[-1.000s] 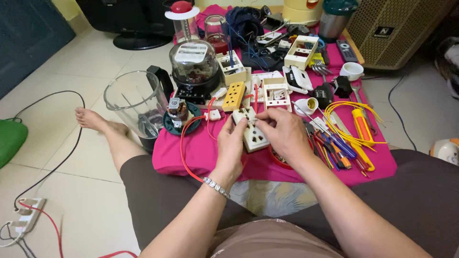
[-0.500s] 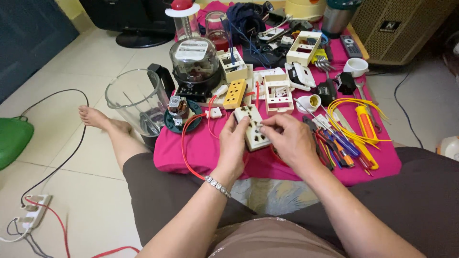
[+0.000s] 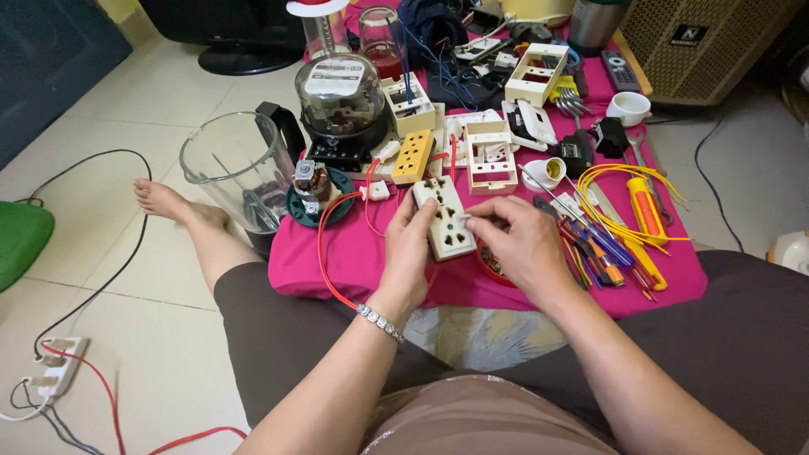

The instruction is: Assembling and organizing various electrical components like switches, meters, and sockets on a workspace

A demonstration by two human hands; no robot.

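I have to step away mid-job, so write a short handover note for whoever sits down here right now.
Left hand: grips the left edge of the cream socket strip, face up over the pink cloth.
Right hand: fingertips pinch the strip's right edge.
Nearby: yellow socket block, white frame, screwdrivers, yellow wire, blender jar, red wire.
Done: strip is picked up, cover in place.
Left: no tool in hand; strip has no wire visibly attached.
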